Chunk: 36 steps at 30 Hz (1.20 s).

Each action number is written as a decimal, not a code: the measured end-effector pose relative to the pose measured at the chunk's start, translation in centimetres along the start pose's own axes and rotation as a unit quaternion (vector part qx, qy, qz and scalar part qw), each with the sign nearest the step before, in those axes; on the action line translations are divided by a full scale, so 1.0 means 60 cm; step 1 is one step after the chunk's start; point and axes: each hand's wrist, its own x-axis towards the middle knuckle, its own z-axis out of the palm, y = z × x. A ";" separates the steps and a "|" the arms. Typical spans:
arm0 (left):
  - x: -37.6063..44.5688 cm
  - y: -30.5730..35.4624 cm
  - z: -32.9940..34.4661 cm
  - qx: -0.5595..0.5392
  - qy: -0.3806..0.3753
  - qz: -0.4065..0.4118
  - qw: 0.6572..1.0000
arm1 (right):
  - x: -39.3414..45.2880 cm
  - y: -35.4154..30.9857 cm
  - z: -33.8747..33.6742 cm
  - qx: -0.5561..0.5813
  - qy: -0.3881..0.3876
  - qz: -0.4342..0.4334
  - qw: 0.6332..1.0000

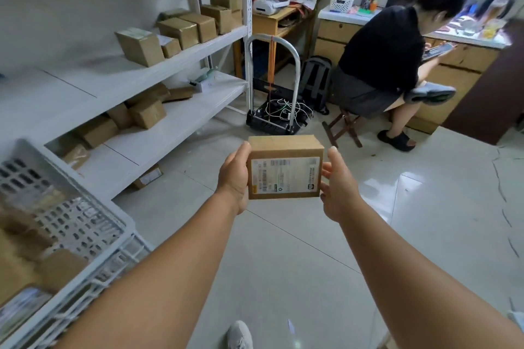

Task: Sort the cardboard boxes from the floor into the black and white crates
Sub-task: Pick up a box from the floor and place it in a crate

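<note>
Both arms reach straight out from the bottom of the view, forearms bare and nearly parallel, meeting at a small cardboard box [285,168] held up in the air over the pale tiled floor [425,221]. The left hand [235,178] clasps the box's left side, thumb up along the upper left edge and palm against the side; its grip is closed on the box. The right hand [336,187] stands at the box's right side with fingers straight and pointing up, the fingertips at the right edge; whether they actually touch the cardboard cannot be told, and this grip is open. The box is upright, its printed shipping label [284,175] facing the camera.

At the lower left a white crate [85,224] with perforated walls holds several brown boxes, blurred. Behind it a white shelf unit [175,54] carries more cardboard boxes on two levels. A folding hand trolley [272,88] stands past the shelf's end. On the right a person in a black top [382,54] sits on a small stool at a wooden desk [453,65]. A grey shoe [239,334] shows at the bottom edge.
</note>
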 end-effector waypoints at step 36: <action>-0.302 0.086 -0.661 0.048 0.305 0.011 0.951 | -0.340 0.179 0.618 -0.229 -0.246 0.002 0.942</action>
